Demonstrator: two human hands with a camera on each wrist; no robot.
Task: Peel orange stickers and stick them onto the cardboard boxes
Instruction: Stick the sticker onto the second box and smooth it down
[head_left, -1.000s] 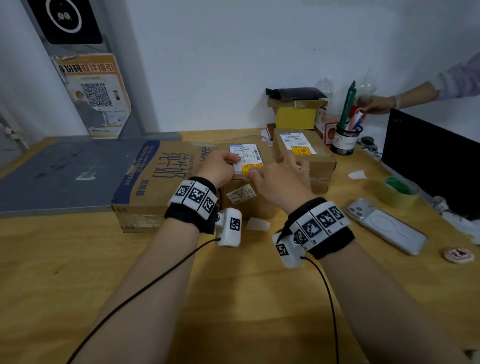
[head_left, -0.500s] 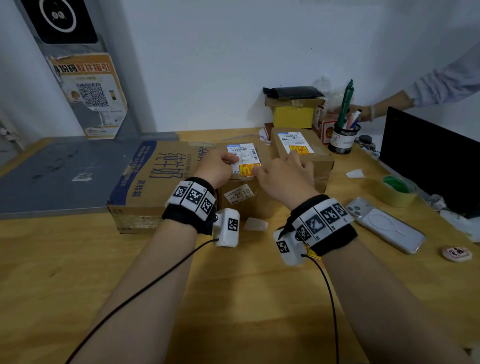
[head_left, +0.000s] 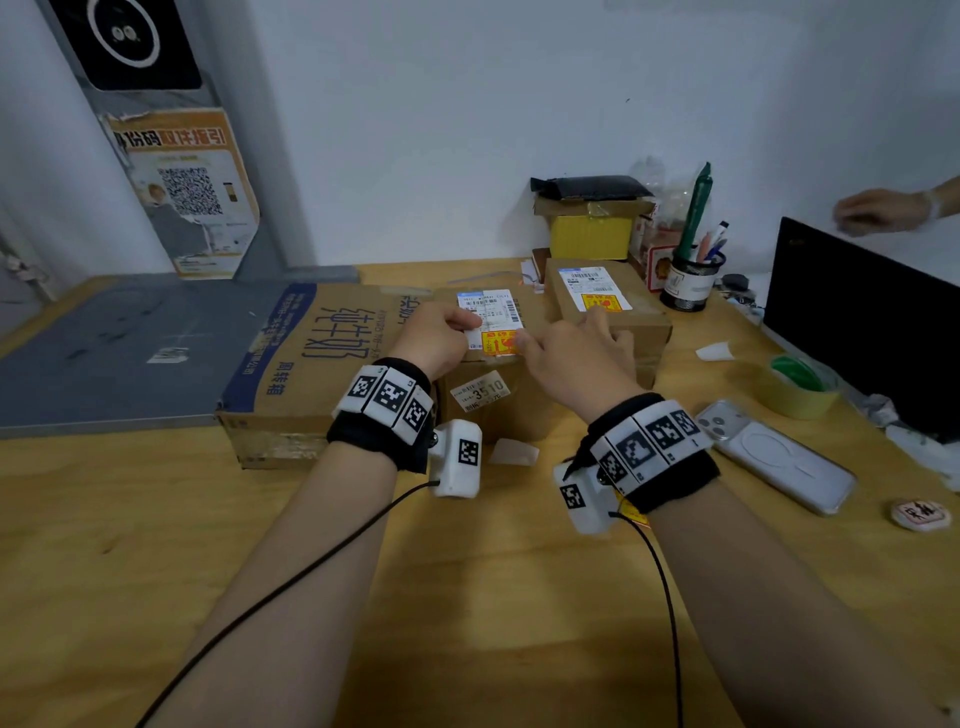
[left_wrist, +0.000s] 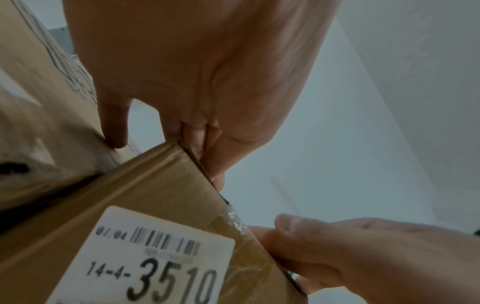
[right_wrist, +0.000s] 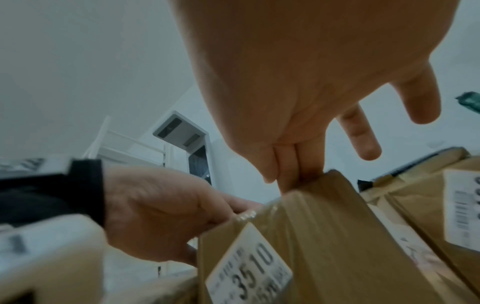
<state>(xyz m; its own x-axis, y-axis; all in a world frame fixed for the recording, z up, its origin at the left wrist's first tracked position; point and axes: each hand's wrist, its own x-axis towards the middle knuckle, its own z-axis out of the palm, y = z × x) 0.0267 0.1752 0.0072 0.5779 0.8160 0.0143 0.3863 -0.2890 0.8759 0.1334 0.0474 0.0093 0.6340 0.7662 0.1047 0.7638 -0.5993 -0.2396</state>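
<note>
- Middle cardboard box (head_left: 498, 400) sits on wooden table (head_left: 467, 597), btwn big flat carton (head_left: 311, 358) on its left & another small box (head_left: 608, 317) on its right.
- Orange sticker (head_left: 500, 343) lies on middle box top, just below white shipping label (head_left: 491, 312).
- Left hand (head_left: 436, 338) on box top at sticker's left edge; fingers curled, thumb & fingertips pressed together at the label/sticker corner. Can't tell if they pinch it or just press down.
- Right hand (head_left: 571, 353) at sticker's right edge; thumb & index pressed together at box's top edge, other fingers (right_wrist: 363, 142) spread & loose.
- Box front carries white label "14-4-3510" (left_wrist: 155, 257), clear tape beside it.
- Right-hand box already has an orange sticker (head_left: 602, 302) under its own white label.
- Also on table: phone (head_left: 774, 457), tape roll (head_left: 797, 384), pen cup (head_left: 691, 283), dark monitor (head_left: 857, 322).
- Another person's hand (head_left: 883, 210) at far right, blurred.
</note>
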